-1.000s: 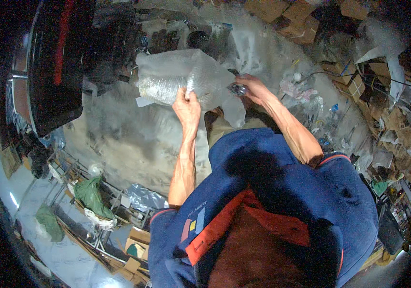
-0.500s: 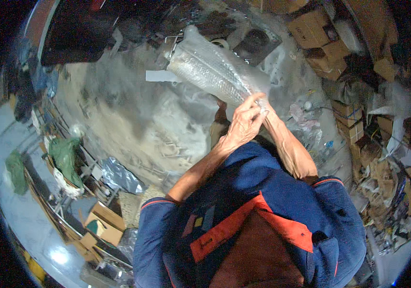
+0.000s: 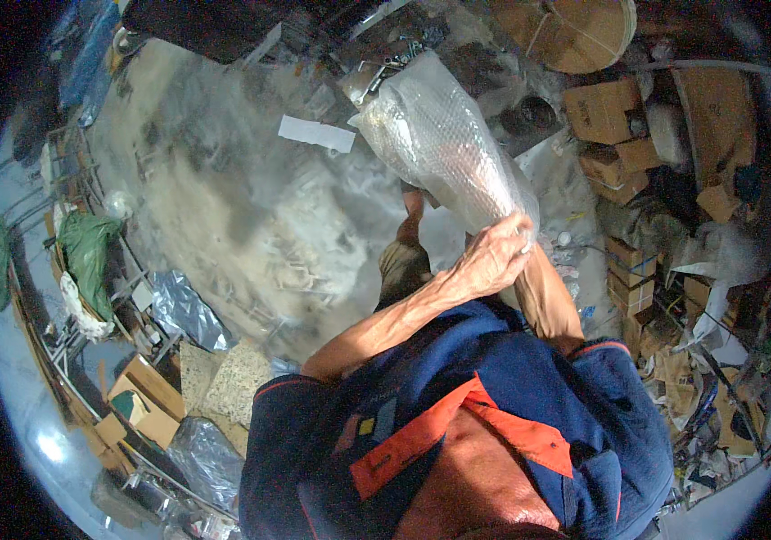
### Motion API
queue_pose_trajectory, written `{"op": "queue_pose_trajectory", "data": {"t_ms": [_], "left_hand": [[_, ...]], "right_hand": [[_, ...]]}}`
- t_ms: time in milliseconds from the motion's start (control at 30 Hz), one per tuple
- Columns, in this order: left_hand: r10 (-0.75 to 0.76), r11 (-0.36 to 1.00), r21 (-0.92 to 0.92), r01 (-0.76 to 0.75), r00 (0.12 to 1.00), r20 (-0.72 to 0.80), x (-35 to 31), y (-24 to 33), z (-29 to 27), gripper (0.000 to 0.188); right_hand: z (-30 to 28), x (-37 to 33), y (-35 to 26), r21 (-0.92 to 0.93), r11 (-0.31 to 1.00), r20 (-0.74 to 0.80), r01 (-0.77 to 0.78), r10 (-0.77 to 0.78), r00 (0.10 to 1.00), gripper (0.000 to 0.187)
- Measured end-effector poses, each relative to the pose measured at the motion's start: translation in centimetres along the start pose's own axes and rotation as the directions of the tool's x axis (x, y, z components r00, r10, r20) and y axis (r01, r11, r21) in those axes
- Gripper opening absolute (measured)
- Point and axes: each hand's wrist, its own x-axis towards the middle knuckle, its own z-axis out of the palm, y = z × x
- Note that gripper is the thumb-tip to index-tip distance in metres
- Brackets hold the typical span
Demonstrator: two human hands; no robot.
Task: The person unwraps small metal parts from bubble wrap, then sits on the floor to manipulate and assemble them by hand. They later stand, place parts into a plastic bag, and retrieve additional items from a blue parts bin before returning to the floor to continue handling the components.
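A long bundle of clear bubble wrap (image 3: 439, 135) slants from my hands up and away to the left. My left hand (image 3: 496, 256) is closed at its near end, with fingers bent and pinching the gathered film. My right hand (image 3: 535, 256) is at the same end, largely covered by the left hand and the wrap, so its fingers are hidden. A pinkish tone shows faintly through the film. Bent metal parts (image 3: 370, 79) appear right at the bundle's far end; whether they are inside it I cannot tell.
A white strip (image 3: 316, 134) lies on the dusty floor (image 3: 223, 180) left of the wrap. Cardboard boxes (image 3: 603, 110) and scrap are piled on the right. Metal racks with a green sack (image 3: 88, 252) and silvery plastic (image 3: 189, 310) line the left. A round cardboard piece (image 3: 574, 31) is at the far right.
The bubble wrap and both hands have shifted right and nearer in the picture. The bundle now slants more steeply and looks wider. The view has turned, moving the surroundings; the left grip stays closed.
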Motion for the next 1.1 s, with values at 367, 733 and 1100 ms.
{"op": "queue_pose_trajectory", "data": {"t_ms": [367,733,1100], "left_hand": [[-0.236,0.963,-0.115,0.244,0.969,0.079,-1.0,-2.5,0.5,0.018],[-0.934,0.198,-0.732,0.652,0.353,0.062,-4.8,-11.4,-0.4,0.035],[-0.725,0.65,-0.337,0.681,0.424,-0.543,-3.8,-16.6,1.4,0.023]], "right_hand": [[-9.9,-0.6,-1.4,-0.666,0.706,-0.382,0.24,-0.599,0.703,0.056],[-10.9,15.5,2.8,-0.825,0.536,-0.128,0.176,-0.481,0.867,0.046],[-12.1,8.0,-7.9,-0.572,0.63,-0.304,0.525,-0.758,0.577,0.035]]}}
